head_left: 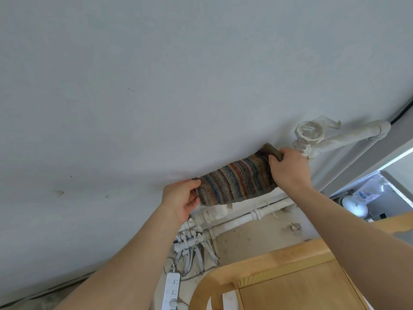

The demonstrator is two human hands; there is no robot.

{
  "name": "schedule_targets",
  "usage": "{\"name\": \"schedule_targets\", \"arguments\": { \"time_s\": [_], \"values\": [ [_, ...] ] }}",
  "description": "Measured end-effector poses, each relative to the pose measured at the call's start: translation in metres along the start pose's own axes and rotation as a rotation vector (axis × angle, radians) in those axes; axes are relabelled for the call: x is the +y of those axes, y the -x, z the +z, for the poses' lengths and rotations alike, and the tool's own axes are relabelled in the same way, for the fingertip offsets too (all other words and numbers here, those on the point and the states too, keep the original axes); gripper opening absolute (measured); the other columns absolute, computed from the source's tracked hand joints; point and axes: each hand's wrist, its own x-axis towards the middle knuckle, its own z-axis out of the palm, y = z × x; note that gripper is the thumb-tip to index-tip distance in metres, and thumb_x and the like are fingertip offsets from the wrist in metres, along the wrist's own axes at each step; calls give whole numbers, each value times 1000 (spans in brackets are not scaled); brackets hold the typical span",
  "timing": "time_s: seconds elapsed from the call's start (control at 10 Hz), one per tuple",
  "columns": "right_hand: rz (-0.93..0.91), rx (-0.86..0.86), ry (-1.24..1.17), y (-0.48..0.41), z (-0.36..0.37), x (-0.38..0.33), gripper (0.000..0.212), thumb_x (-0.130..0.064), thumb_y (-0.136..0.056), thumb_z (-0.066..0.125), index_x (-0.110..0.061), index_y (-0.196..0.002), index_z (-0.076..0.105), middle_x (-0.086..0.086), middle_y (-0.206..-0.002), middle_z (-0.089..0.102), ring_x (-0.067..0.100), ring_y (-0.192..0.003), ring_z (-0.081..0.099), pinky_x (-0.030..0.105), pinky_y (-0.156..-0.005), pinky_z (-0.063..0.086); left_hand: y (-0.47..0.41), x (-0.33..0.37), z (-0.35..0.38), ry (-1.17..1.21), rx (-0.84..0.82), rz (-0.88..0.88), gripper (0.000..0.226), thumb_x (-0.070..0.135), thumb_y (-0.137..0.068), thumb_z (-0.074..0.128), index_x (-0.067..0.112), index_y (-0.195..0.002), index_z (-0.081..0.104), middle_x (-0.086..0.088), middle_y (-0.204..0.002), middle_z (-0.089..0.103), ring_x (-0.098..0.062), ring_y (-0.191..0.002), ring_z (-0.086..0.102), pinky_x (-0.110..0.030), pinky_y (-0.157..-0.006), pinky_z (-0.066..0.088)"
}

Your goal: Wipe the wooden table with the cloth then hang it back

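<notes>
Left hand [182, 198] pinches cloth [234, 184] end, right hand [288, 168] grips other end, above wall pipes [241, 221]. Seemingly hanging-back step; next needs even drape, then release.

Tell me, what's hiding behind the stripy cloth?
The grey wall, and a white pipe peeks out below the stripy cloth. Any rail or pipe right behind it is covered.

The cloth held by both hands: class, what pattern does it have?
The woven cloth has narrow multicoloured stripes: blue, red, tan, brown. Head view.
</notes>
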Motion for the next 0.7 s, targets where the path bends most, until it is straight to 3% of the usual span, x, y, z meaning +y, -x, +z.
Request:
{"name": "schedule_targets", "arguments": {
  "time_s": [0.1,0.2,0.3,0.4,0.5,0.6,0.7],
  "values": [
    [-8,80,31,-1,6,-2,17,-21,-91,52,-11,-104,50,6,-86,55,27,-78,50,34,-65,40,-8,-1,11,82,46,-57,10,-1,-81,69,5,-85,62,-9,-82,67,-19,-74,64,-30,-62,52],
    [-82,129,178,0,8,-1,15,-22,-91,49,-11,-101,45,7,-76,57,30,-68,54,35,-57,41,-10,-4,19,73,87,-107,12,4,-80,70,7,-89,62,-6,-75,65,-17,-65,63,-28,-52,47],
    [-186,150,386,6,8,0,14,-26,-93,43,-12,-95,43,7,-74,56,27,-61,49,29,-49,31,-7,-5,25,23,100,-122,19,13,-82,70,6,-98,63,-9,-88,68,-18,-63,62,-21,-34,44],
    [-226,225,431,15,7,2,23,-29,-94,45,-10,-106,51,13,-98,53,31,-85,51,33,-57,33,-1,-5,25,2,103,-115,20,18,-84,69,6,-99,63,-9,-89,67,-18,-64,61,-21,-34,44],
    [-417,258,348,22,13,0,23,-26,-93,50,-9,-106,60,13,-102,53,34,-97,51,38,-68,42,3,-5,19,-20,130,-57,14,22,-84,68,10,-85,62,-6,-79,63,-18,-67,59,-26,-55,46],
    [-558,100,442,28,28,4,29,-33,-96,45,-17,-107,66,4,-111,60,29,-105,55,43,-82,43,6,-10,8,-202,225,170,17,28,-86,63,13,-78,60,-6,-79,58,-21,-75,54,-31,-71,46],
    [-517,97,471,29,31,4,35,-36,-97,39,-20,-111,66,1,-116,61,25,-115,52,46,-88,39,19,-24,-3,-296,241,324,19,22,-88,57,17,-69,55,-4,-76,57,-23,-72,51,-31,-69,44]
  ]
}}
